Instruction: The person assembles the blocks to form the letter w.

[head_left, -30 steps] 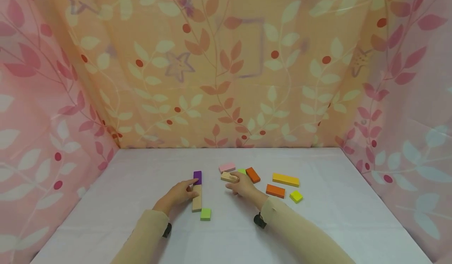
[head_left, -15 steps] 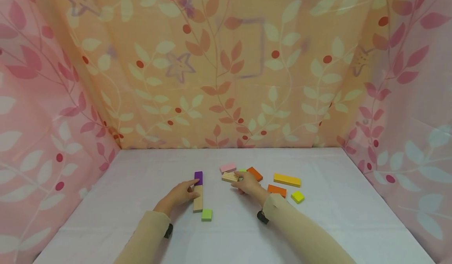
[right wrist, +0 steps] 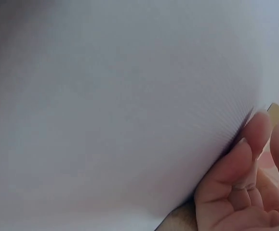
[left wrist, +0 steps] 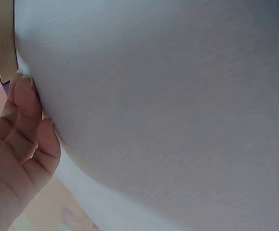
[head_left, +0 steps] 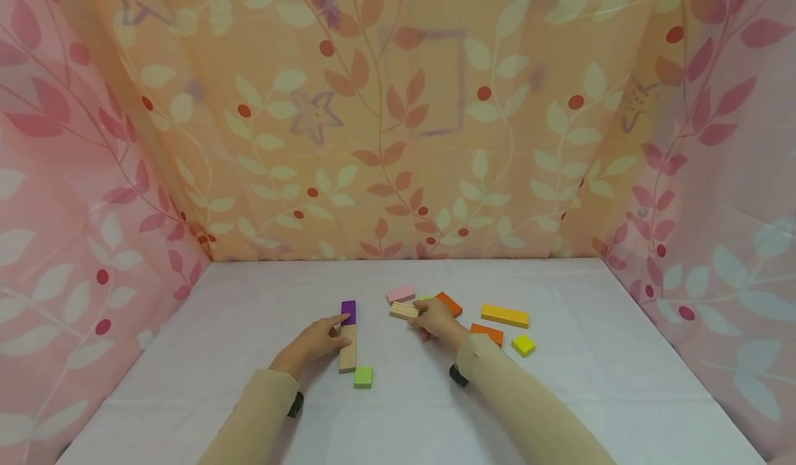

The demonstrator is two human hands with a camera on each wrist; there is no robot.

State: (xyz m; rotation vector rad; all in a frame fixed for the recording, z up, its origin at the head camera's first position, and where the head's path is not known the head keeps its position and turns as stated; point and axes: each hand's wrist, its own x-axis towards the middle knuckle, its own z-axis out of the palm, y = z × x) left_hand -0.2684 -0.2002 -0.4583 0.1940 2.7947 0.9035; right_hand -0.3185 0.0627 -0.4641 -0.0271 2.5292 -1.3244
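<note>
My left hand (head_left: 316, 340) lies beside a purple block (head_left: 348, 313) and a long plain wooden block (head_left: 347, 356) laid end to end. Its index fingertip rests on the purple block and its thumb on the wooden one. In the left wrist view, the other fingers (left wrist: 28, 98) bend beside the wooden block (left wrist: 1, 38). My right hand (head_left: 437, 320) has index finger and thumb around the right end of a grooved wooden block (head_left: 403, 310). The end of a light wooden piece (right wrist: 275, 113) shows beyond its fingertips in the right wrist view.
A green square block (head_left: 363, 377) lies near the wooden block's front end. Behind the right hand are a pink block (head_left: 401, 294), a partly hidden green block (head_left: 425, 298) and an orange block (head_left: 448, 305). Farther right lie another orange block (head_left: 488, 334), a long yellow-orange block (head_left: 505, 316) and a yellow square (head_left: 523, 345).
My right hand has shifted slightly right along the grooved wooden block, uncovering more of its top, while its forearm now overlaps the nearer orange block. The left hand keeps its place.
</note>
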